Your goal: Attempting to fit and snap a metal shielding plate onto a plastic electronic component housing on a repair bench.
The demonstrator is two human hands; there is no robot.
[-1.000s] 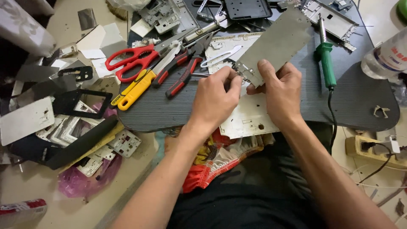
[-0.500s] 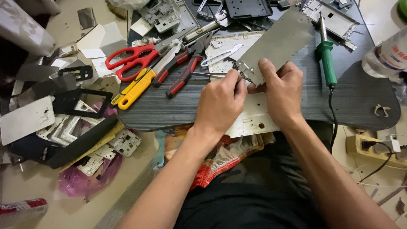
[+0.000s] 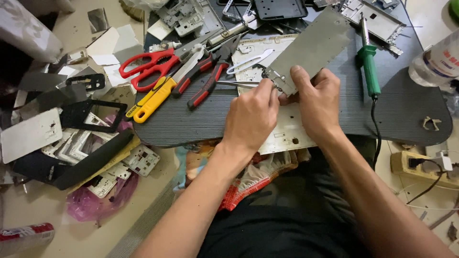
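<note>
My right hand point(image 3: 319, 102) grips the near end of a long grey metal plate point(image 3: 313, 48), thumb on top, tilting it up over the dark board point(image 3: 191, 119). My left hand point(image 3: 252, 117) has its fingers pinched at the plate's lower left corner, where small parts sit; what the fingertips hold is too small to tell. A thin pair of tweezers point(image 3: 236, 83) lies just left of that corner. Under both hands lies a white perforated plate point(image 3: 287, 136).
Red scissors point(image 3: 148, 67), a yellow-handled cutter point(image 3: 150, 100) and red-black pliers point(image 3: 210, 76) lie left on the board. A green-handled soldering iron point(image 3: 369, 71) lies right, a bottle point(image 3: 437, 59) beyond it. Panel frames and scraps point(image 3: 76, 143) cover the floor at left; a power strip point(image 3: 420, 167) sits right.
My left hand has slid slightly right and up, closing onto the plate's lower left corner. The grey plate and my right hand have hardly moved.
</note>
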